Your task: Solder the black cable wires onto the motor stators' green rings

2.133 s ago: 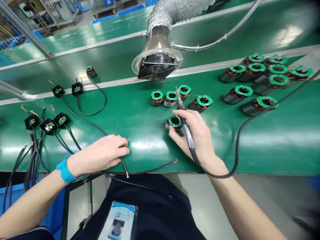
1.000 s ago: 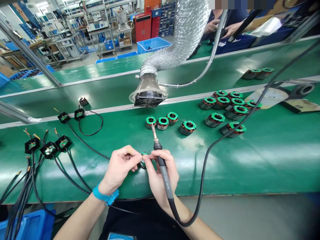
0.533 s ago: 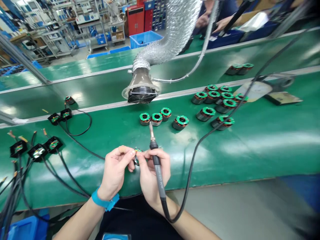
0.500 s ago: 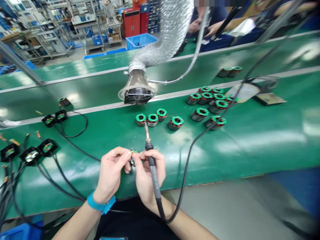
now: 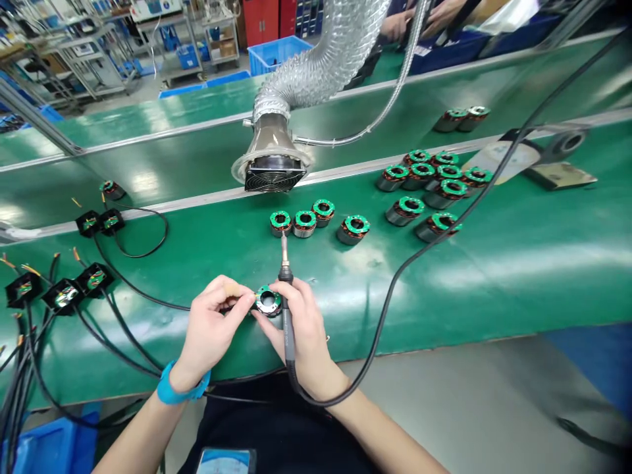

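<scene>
Between my hands sits a motor stator point(image 5: 268, 300) with a green ring-shaped circuit board on top. My right hand point(image 5: 306, 329) steadies its right side with thumb and fingers. The same hand also holds a soldering iron point(image 5: 288, 326), whose tip points away from me towards the standing stators. My left hand point(image 5: 217, 322) is closed in a pinch at the stator's left edge, on thin wires only partly visible. A black cable point(image 5: 162, 303) runs in to this hand from the left. A blue band circles my left wrist.
Several stators point(image 5: 356, 227) stand ahead and to the right. Black housings with cables point(image 5: 63, 296) lie at left. A fume duct with a fan point(image 5: 275, 174) hangs ahead. The iron's cord point(image 5: 390, 289) loops across the right side. A co-worker's hands point(image 5: 439, 16) show beyond the partition.
The stator between my hands has come into clear view, its board facing up. My right hand has turned and shifted slightly right, with the iron now more upright. The head view has tilted down.
</scene>
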Demonstrator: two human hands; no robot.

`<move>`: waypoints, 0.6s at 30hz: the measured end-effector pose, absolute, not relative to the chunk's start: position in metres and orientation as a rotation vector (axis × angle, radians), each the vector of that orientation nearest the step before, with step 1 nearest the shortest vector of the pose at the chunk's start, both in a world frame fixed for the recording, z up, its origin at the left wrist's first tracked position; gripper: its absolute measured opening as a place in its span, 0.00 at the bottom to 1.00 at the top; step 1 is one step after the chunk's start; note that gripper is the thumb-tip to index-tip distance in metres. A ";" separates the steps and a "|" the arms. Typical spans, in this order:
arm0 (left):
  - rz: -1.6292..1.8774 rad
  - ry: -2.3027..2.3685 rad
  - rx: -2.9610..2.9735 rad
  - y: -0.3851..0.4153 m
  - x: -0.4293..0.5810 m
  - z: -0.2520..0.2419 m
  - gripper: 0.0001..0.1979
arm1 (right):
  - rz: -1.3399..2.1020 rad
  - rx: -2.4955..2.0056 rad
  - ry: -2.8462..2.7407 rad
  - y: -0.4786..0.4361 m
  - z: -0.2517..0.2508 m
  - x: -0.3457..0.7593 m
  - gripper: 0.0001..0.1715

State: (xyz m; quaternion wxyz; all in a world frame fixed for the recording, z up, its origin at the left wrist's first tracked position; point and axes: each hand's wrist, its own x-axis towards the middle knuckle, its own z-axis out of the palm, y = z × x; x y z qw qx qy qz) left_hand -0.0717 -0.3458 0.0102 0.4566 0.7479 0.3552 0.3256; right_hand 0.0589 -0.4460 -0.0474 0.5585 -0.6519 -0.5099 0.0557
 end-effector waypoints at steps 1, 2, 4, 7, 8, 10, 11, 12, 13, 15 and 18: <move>0.795 0.869 1.859 -0.346 -0.072 0.009 0.05 | 0.163 -1.520 -1.219 -0.445 -0.047 0.062 0.24; 0.779 0.856 1.874 -0.347 -0.072 0.009 0.05 | 0.203 -1.491 -1.237 -0.444 -0.047 0.066 0.24; 0.734 0.832 1.902 -0.348 -0.070 0.008 0.06 | 0.321 -1.400 -1.294 -0.443 -0.046 0.076 0.25; 0.694 0.851 1.935 -0.350 -0.067 0.006 0.07 | 0.469 -1.297 -1.355 -0.443 -0.047 0.089 0.26; 0.698 0.874 1.939 -0.351 -0.065 0.004 0.07 | 0.479 -1.294 -1.354 -0.444 -0.048 0.090 0.26; 0.714 0.908 1.949 -0.353 -0.062 0.002 0.07 | 0.434 -1.350 -1.309 -0.444 -0.050 0.087 0.25; 0.725 0.909 1.958 -0.353 -0.061 0.001 0.07 | 0.390 -1.399 -1.284 -0.444 -0.051 0.083 0.25; 0.738 0.901 1.974 -0.354 -0.061 0.001 0.07 | 0.340 -1.449 -1.264 -0.444 -0.052 0.078 0.24; 0.752 0.887 2.000 -0.356 -0.062 0.002 0.07 | 0.290 -1.496 -1.249 -0.444 -0.051 0.073 0.25; 0.786 0.863 2.071 -0.359 -0.067 0.007 0.07 | 0.217 -1.555 -1.247 -0.445 -0.049 0.064 0.28; 0.849 0.841 2.184 -0.353 -0.074 0.003 0.05 | 0.169 -1.577 -1.283 -0.442 -0.052 0.060 0.35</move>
